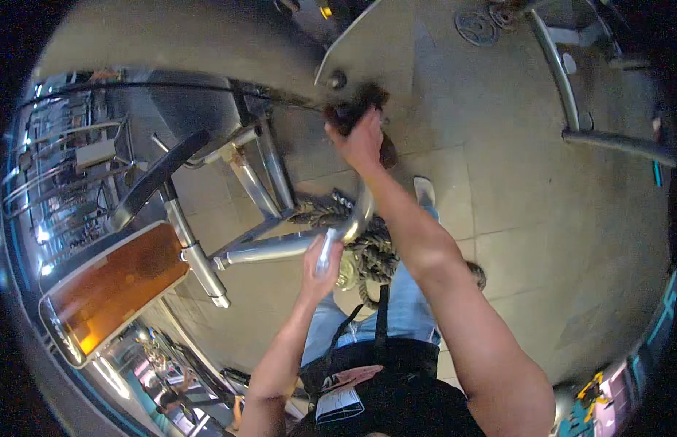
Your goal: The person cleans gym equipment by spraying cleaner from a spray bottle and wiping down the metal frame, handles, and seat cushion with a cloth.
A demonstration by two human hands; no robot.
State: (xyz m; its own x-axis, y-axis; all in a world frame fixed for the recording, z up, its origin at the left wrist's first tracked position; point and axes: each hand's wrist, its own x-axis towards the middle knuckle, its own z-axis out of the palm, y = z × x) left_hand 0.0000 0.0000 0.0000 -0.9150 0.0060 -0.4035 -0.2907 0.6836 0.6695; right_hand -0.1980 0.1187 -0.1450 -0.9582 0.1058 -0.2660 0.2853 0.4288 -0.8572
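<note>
My left hand is closed around a small, shiny, whitish translucent object, perhaps a bottle, held upright. It is in front of the bent metal tube of a gym machine. My right hand reaches farther forward, its fingers around a dark, bunched cloth, blurred by motion. That cloth is at the lower edge of a large grey panel, close to a round dark knob. Whether cloth and panel touch, I cannot tell.
Thick dark rope lies coiled on the tiled floor by my legs. A brown padded seat on a metal post stands at left. Weight plates lie at the upper right, near a metal frame.
</note>
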